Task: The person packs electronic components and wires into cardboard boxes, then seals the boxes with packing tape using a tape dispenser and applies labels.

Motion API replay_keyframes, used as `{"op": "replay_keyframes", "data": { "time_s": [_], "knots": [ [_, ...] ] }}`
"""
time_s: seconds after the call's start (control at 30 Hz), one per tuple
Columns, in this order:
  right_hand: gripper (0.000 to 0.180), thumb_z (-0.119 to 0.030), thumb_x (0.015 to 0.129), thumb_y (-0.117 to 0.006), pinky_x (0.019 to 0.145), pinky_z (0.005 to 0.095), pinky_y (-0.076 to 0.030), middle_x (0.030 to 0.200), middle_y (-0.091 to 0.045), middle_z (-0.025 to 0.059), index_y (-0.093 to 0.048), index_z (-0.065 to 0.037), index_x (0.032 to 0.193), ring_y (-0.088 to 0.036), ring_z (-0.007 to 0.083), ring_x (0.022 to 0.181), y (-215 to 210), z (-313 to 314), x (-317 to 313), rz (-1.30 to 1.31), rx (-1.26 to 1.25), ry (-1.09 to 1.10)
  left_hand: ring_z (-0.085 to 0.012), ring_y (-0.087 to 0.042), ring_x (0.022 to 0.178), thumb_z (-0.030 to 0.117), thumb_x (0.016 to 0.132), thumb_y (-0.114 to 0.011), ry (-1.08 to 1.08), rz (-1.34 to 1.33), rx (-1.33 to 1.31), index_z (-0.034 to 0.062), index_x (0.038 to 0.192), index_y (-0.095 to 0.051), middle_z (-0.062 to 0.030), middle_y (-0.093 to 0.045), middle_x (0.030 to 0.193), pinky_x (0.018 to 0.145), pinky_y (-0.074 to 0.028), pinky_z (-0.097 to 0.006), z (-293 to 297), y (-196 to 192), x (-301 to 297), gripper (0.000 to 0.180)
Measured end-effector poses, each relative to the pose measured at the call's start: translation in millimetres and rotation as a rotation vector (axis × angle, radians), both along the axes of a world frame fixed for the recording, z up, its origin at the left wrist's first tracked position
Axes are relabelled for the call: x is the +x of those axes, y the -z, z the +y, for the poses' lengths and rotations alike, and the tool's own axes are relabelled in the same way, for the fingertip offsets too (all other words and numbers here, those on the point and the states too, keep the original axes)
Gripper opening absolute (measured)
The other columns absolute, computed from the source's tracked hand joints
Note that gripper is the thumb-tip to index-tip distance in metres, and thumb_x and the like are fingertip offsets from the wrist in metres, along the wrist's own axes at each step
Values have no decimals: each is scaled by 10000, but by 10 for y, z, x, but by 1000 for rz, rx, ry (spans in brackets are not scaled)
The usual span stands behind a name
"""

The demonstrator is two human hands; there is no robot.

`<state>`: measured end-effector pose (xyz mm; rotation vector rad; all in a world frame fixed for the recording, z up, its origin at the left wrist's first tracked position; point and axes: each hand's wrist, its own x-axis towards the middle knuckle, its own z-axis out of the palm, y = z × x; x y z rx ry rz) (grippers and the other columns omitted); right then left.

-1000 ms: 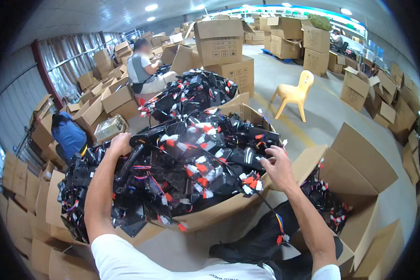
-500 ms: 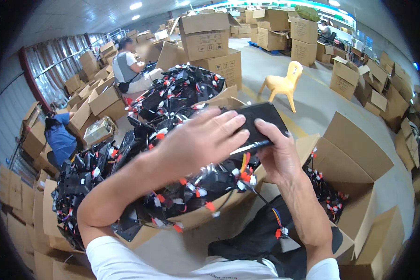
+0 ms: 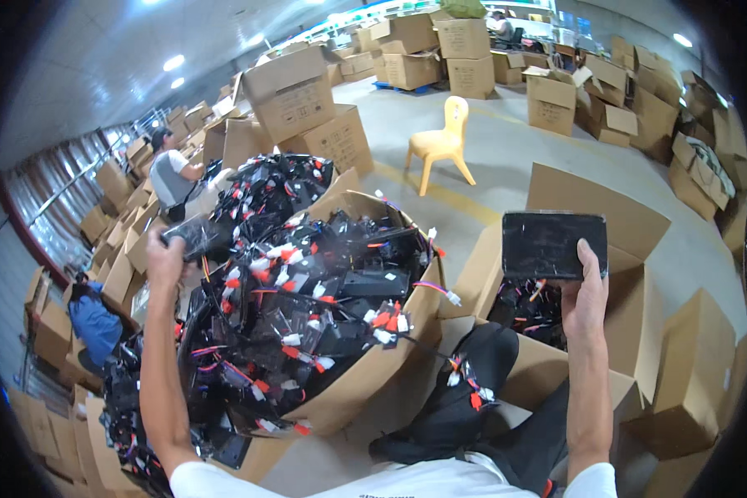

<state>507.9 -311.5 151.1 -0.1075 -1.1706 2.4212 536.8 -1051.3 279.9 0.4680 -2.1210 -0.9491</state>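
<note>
My right hand (image 3: pixel 583 292) holds up a flat black rectangular unit (image 3: pixel 554 244) above an open cardboard box (image 3: pixel 639 332) at the right that contains more black wired parts. My left hand (image 3: pixel 163 259) is raised at the left and grips another black wrapped unit (image 3: pixel 189 236) with a wire hanging from it. Between my arms stands a big cardboard box (image 3: pixel 365 373) heaped with black units trailing red, white and coloured wires.
Another full box (image 3: pixel 266 187) stands behind the big one. A person in a grey shirt (image 3: pixel 172 173) sits at the far left among stacked cartons. A yellow plastic chair (image 3: pixel 444 143) stands on the concrete floor. More cartons line the right side.
My hands were together on one black unit over the heap; now they have parted, the right carrying a unit over the right box, the left lifted to the left holding another.
</note>
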Motion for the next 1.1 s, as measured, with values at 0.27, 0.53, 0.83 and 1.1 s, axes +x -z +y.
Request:
{"op": "replay_keyframes", "data": {
  "time_s": [0.27, 0.53, 0.83, 1.1],
  "knots": [
    [526, -125, 996, -848, 1167, 578, -565, 1424, -795, 168, -720, 23, 1484, -777, 368, 1250, -719, -529, 548, 638, 923, 691, -284, -650, 1342, 129, 1160, -592, 379, 633, -439, -56, 1568, -534, -210, -620, 1492, 1215, -497, -433, 4125, -139, 335, 452],
    [721, -632, 1069, -641, 1185, 551, -455, 1581, -742, 144, -781, -40, 1455, -708, 280, 1321, 34, 536, 1270, 715, 1517, 793, -348, -624, 1465, 154, 1159, -632, 1154, 392, 1068, -13, 1691, -389, -227, -558, 1613, 1221, -552, -477, 6240, 1361, 1066, 608],
    [796, -420, 1005, -870, 1170, 581, -531, 1595, -633, 350, -645, 134, 1531, -672, 503, 1392, 1016, 1236, 1790, 313, 1103, 616, -340, -691, 1380, 57, 1002, -700, 1207, -16, 894, -94, 1618, -491, -241, -652, 1532, 1202, -575, -469, 6573, 2185, 980, 667],
    [482, -333, 932, -930, 994, 493, -677, 1356, -820, 214, -824, 33, 1227, -824, 369, 1232, 2141, 1070, 1727, 106, 1253, 413, -292, -639, 1478, 12, 1046, -650, 1151, -590, 973, -110, 1714, -402, -229, -618, 1630, 1285, -488, -436, 6766, 3321, 693, 722]
  ]
}}
